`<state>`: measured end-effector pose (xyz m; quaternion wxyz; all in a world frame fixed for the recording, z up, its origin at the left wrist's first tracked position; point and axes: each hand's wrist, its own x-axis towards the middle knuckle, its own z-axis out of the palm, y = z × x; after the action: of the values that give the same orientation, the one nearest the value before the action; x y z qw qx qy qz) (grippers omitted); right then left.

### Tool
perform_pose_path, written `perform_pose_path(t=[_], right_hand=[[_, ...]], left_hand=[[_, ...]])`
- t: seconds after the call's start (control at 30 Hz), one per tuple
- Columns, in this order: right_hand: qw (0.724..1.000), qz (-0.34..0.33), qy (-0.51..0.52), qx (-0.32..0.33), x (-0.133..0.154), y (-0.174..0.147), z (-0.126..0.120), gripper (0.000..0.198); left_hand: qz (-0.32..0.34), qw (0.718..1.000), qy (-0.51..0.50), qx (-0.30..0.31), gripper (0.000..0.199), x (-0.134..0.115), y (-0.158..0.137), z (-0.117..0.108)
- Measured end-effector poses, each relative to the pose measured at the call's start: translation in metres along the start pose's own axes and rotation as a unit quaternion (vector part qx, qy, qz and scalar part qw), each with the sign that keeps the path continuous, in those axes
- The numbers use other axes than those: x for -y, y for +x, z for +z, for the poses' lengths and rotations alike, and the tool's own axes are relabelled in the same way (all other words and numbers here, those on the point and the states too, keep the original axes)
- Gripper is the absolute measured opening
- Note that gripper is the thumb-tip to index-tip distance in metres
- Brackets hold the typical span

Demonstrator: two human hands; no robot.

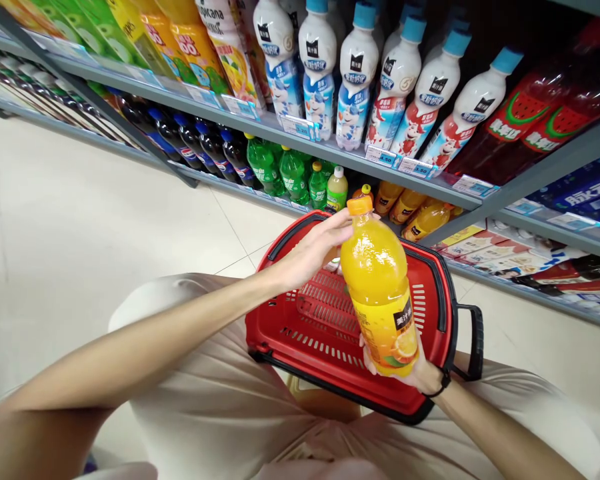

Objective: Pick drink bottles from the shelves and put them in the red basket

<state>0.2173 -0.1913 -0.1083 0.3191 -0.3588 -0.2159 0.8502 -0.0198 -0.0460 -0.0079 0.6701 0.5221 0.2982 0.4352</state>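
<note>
Orange juice bottle (380, 293), centre of frame, held tilted over the red shopping basket (433, 293), cap toward the shelves. Right hand (415, 370) cups its base from below, fingers wrapped round the label end. Left hand (315, 250) closes on the neck and shoulder just under the orange cap (360, 205), thumb and fingers grasping the bottle. Looks full, so probably fairly heavy; smooth plastic, likely a bit slippery, walls give slightly under squeeze, not fragile. Best hold: narrow neck plus support under the base, as here. Basket sits on the person's lap, appears empty, black handle (473, 343) folded out to the right. Behind, upper frame: white milk-drink bottles (355, 80) on the upper shelf, green soda bottles (280, 170) and dark cola bottles (205, 143) lower left, more orange bottles (420, 217) right of centre. Pale tiled floor (80, 220) at left.
</note>
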Motion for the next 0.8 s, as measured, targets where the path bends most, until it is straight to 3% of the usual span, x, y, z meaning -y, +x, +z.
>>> perform_pose_path(t=[0.17, 0.33, 0.43, 0.67, 0.8], right_hand=[[0.999, 0.015, -0.020, -0.029, 0.004, 0.000, 0.004, 0.090], [0.998, -0.027, 0.027, 0.040, 0.001, 0.000, 0.002, 0.086], [0.998, -0.030, 0.043, 0.048, -0.001, 0.000, 0.001, 0.085], [0.998, 0.003, 0.053, 0.023, 0.005, 0.002, 0.007, 0.077], [0.997, -0.031, 0.071, -0.029, 0.011, 0.005, 0.013, 0.065]], left_hand=[[0.006, 0.997, -0.041, 0.065, 0.059, -0.007, -0.006, 0.000], [0.033, 0.996, -0.029, 0.084, 0.056, -0.009, -0.005, -0.001], [0.044, 0.994, -0.029, 0.097, 0.053, -0.009, -0.005, 0.000], [0.068, 0.996, 0.002, 0.061, 0.052, -0.015, -0.005, 0.005], [0.073, 0.997, 0.016, 0.032, 0.054, -0.012, -0.005, 0.006]])
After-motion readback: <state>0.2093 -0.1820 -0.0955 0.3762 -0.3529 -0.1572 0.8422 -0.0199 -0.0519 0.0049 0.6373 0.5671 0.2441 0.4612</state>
